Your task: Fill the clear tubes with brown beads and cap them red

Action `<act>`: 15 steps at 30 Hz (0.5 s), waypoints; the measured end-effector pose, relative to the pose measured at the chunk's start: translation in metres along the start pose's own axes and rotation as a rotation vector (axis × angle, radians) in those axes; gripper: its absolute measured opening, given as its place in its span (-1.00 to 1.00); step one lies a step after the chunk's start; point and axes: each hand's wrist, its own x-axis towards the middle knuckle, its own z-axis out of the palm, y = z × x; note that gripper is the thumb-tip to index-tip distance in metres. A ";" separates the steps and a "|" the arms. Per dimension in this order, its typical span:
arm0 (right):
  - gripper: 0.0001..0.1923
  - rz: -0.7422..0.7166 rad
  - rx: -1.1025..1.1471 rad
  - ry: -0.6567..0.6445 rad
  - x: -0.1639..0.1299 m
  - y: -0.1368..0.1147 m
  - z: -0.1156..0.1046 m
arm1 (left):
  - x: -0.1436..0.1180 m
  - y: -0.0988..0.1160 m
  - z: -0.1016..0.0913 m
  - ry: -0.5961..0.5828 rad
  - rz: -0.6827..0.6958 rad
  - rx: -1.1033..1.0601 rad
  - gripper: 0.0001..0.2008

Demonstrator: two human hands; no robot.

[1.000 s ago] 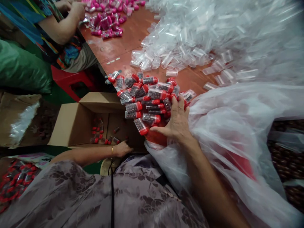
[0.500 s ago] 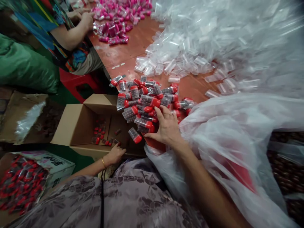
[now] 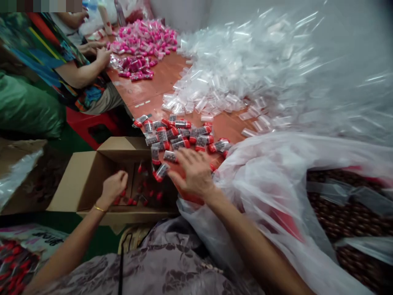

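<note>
My right hand lies low over the table's near edge, fingers spread. Its fingertips are beside a pile of small clear containers with red caps, which hold dark round pieces. A few of these containers tip over the edge above an open cardboard box; others blur as they fall inside. Over the left part of this box, my left hand is curled into a fist. Whether anything is in that fist is hidden.
Clear empty tubes heap across the orange table. A co-worker sits by pink-capped containers. White plastic sheeting hangs at my right near dark round pieces. Another box of red-capped containers stands lower left.
My right hand has moved left towards the box, and part of the red-capped pile has gone over the edge. My left hand has moved left and up and curled. The view has shifted.
</note>
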 end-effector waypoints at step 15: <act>-0.20 0.628 -0.041 0.188 0.053 0.106 0.026 | 0.214 0.134 -0.077 0.252 0.111 -0.414 -0.56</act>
